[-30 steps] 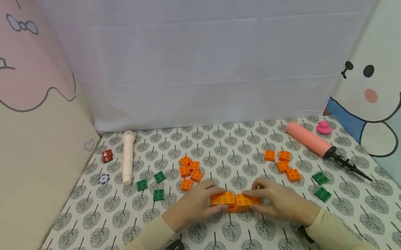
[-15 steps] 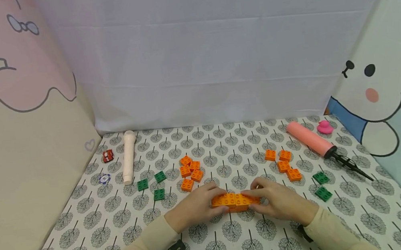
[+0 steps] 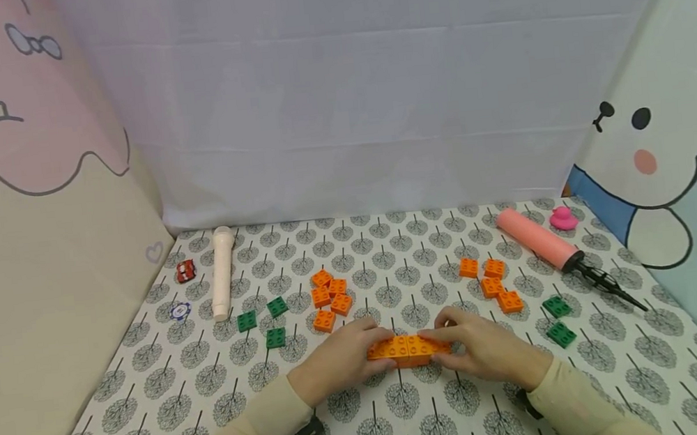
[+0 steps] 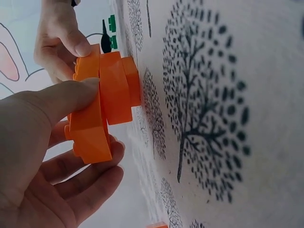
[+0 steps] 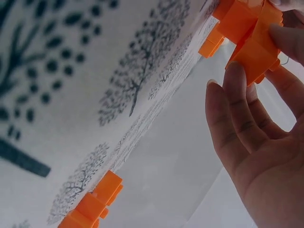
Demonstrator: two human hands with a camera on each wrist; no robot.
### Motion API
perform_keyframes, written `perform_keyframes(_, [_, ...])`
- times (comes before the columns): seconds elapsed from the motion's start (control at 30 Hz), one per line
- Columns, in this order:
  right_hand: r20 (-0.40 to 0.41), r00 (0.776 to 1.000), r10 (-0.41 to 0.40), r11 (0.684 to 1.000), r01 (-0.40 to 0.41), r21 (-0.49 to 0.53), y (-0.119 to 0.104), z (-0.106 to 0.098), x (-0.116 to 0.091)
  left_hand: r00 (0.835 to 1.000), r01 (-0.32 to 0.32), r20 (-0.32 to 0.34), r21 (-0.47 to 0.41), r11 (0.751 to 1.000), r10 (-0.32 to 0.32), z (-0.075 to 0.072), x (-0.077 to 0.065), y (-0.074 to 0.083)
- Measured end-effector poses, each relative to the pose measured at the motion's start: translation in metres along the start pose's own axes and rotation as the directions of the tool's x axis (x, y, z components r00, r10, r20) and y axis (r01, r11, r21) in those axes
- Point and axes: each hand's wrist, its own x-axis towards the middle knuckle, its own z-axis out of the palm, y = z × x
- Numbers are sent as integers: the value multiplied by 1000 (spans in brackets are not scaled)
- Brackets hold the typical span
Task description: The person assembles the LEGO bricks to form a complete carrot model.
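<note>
Orange toy building bricks form a stepped stack at the near middle of the patterned cloth. Two studded bricks lie end to end on its top layer. My left hand pinches the left top brick between thumb and fingers. From the other side, my right hand grips the right top brick the same way. Below them, the left wrist view shows a middle orange brick and a smaller lower one against the cloth. A thin slit shows between the top and middle layers there.
Loose orange bricks lie behind the left hand and behind the right. Green bricks sit at left and right. Farther out are a white microphone-like stick, red toy car, poker chip, pink pump and pink duck.
The two top bricks have come together, closing the small gap between their ends. Both hands keep their grip and have barely shifted.
</note>
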Motion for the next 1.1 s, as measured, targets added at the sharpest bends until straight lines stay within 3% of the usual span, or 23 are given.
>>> perform_keyframes(0.3, [-2,1000,9,1000,-9,26,1,0,1,999,38,24,-57,998,-37,-3,2,2])
perform_keyframes(0.67, [30,999,21,997,-23,69,2,-1,1,999,42,34,-126,991,-38,-2,3,0])
perform_keyframes(1.1, [13,1000,3,1000,-3,9,3,-3,0,999,37,41,-103,994,-33,-4,4,-3])
